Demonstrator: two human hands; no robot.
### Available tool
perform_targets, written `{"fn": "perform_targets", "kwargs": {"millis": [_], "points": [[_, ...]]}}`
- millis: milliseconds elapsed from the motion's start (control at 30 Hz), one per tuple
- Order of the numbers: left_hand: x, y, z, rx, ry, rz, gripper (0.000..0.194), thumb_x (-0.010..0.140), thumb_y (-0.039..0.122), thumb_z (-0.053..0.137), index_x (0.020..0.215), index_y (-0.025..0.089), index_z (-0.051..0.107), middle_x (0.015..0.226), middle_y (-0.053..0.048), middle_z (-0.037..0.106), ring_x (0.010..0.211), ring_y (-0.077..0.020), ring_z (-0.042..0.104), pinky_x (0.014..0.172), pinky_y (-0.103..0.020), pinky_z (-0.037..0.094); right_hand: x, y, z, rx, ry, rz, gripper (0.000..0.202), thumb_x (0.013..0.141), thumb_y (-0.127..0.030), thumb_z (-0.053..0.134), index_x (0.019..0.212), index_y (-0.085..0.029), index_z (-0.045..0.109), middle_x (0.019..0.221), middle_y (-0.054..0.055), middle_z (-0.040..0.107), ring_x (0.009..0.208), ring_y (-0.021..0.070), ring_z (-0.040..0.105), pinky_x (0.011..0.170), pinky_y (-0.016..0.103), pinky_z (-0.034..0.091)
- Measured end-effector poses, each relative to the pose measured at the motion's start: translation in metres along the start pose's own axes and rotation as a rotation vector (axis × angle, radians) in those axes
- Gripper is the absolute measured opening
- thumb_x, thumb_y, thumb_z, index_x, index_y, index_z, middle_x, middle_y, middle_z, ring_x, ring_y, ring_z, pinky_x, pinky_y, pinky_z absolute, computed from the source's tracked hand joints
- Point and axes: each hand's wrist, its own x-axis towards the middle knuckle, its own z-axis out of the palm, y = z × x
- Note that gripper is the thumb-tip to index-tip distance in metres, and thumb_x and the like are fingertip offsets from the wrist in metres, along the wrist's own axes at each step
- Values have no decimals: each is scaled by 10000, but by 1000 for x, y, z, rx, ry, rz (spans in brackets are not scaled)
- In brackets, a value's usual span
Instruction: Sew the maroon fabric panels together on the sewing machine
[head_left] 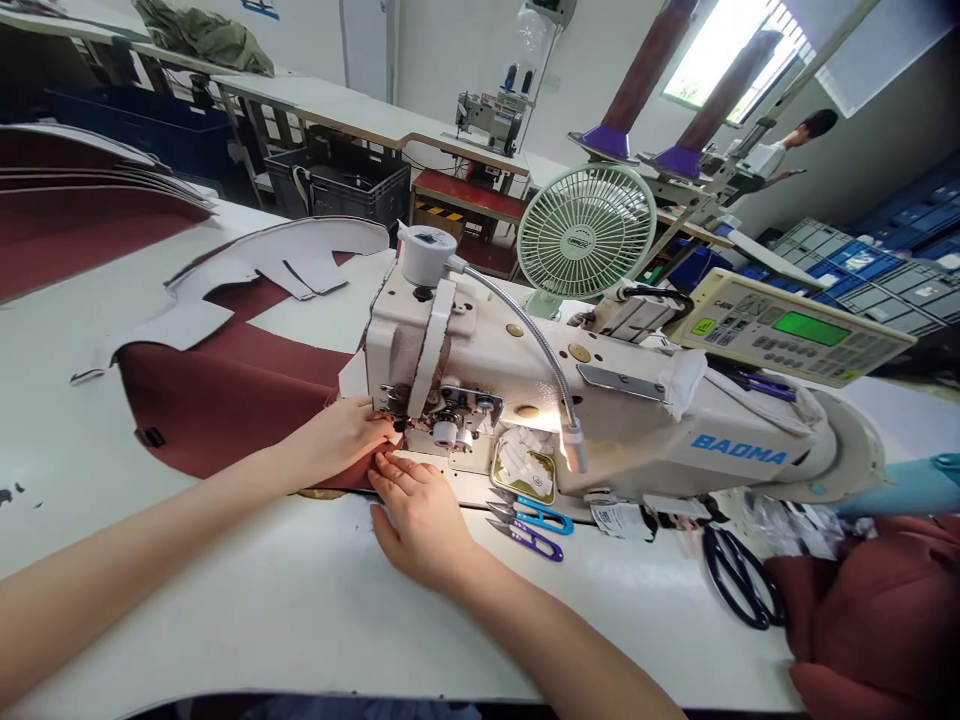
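Observation:
A maroon fabric piece (247,410) with white backing lies left of the sewing machine (480,350), its edge running under the needle area. My left hand (341,440) rests on this fabric close to the needle, fingers curled and closed on its edge. A small white bit shows by those fingertips; what it is I cannot tell. My right hand (420,515) lies in front of the needle, fingers stretched out over the fabric's near edge. The needle tip is hidden behind the fingers and machine head.
Right of my right hand are blue thread snips (544,515), purple thread snips (536,540) and a tin of white labels (525,468). Black-handled scissors (742,580) lie beside bunched maroon fabric (885,610). A green fan (585,232) and control panel (802,325) stand behind; a person works farther back.

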Motion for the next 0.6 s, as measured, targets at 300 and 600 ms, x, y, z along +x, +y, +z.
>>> {"fn": "perform_targets", "kwargs": {"millis": [300, 600], "points": [[-2, 7, 5, -112, 59, -95, 224, 898, 29, 521, 754, 171, 615, 733, -31, 574, 746, -201, 514, 679, -325, 351, 6, -1, -3, 23, -22, 40, 430, 914, -267, 519, 1288, -104, 654, 1373, 122, 655, 1307, 281, 569, 1023, 431, 481], [-13, 0, 5, -144, 4, 12, 107, 843, 56, 631, 891, 151, 633, 933, -50, 643, 864, -208, 556, 826, -326, 407, 9, -3, -6, -4, -116, 125, 465, 949, -239, 496, 1392, -123, 570, 1480, 117, 565, 1378, 276, 485, 1065, 463, 406]]}}
